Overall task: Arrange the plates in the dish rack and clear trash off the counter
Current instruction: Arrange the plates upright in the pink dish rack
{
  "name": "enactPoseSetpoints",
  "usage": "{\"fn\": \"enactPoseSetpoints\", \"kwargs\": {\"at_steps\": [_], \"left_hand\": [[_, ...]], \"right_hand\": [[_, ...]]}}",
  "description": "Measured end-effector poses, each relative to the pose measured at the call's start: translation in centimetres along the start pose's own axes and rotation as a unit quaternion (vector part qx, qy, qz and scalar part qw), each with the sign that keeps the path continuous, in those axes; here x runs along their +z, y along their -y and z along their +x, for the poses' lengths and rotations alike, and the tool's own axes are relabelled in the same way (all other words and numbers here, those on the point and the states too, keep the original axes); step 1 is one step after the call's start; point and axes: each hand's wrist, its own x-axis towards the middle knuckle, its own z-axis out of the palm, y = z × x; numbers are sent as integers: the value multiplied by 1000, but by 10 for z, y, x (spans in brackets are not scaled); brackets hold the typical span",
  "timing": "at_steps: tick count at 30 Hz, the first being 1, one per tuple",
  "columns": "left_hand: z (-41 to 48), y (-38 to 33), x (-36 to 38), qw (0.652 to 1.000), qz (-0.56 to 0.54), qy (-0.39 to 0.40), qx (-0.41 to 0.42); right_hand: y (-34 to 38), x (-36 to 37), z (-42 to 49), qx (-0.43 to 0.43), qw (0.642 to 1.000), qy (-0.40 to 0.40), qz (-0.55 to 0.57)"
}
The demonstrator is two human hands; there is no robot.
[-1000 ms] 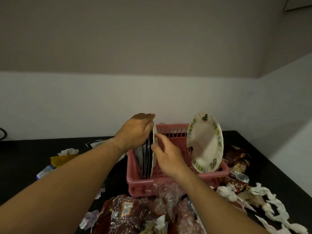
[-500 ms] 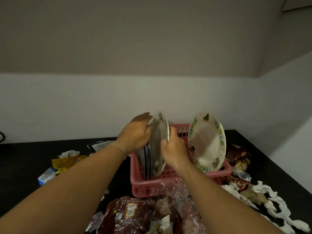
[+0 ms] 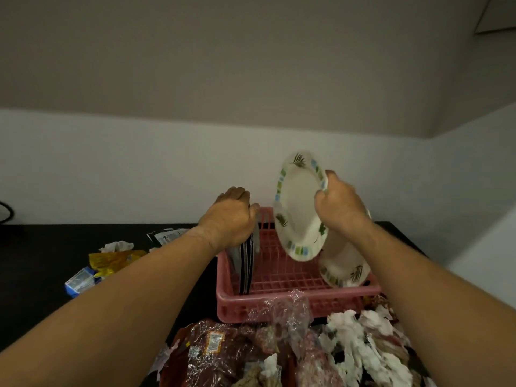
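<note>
A pink dish rack [image 3: 282,301] stands on the black counter [image 3: 42,258]. My left hand [image 3: 229,216] grips the top edges of several upright dark-rimmed plates [image 3: 247,263] at the rack's left end. My right hand [image 3: 339,205] holds a white plate with a green and blue patterned rim [image 3: 300,208] by its right edge, lifted above the rack's middle and tilted. A second patterned plate [image 3: 346,265] leans at the rack's right end, partly hidden behind the raised one and my wrist.
Trash lies in front of the rack: a dark red plastic bag [image 3: 220,353], clear wrap [image 3: 287,311] and crumpled white paper [image 3: 360,342]. On the left are a yellow wrapper [image 3: 114,261], a blue carton [image 3: 81,280], a tissue [image 3: 116,245] and a printed packet [image 3: 167,234]. White walls close the back and right.
My right hand pulled a patterned plate out of the stack under my left hand, then carried it up and to the right above the rack. My left hand stayed on the upright plates.
</note>
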Motion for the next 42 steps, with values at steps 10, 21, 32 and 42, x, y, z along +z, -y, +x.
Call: {"fn": "enactPoseSetpoints", "kwargs": {"at_steps": [10,21,32,42], "left_hand": [[3,0,4,999,33,15,-9],[0,-3,2,1000,2,-17,10],[0,-1,2,997,70,4,24],[-2,-7,-3,999,9,26,-32]], "right_hand": [[-44,20,-15,21,999,-37,-34],[-55,28,-29,10,998,-66,15],[-71,48,-40,58,994,-37,81],[-78,45,-38,99,992,14,75]]}}
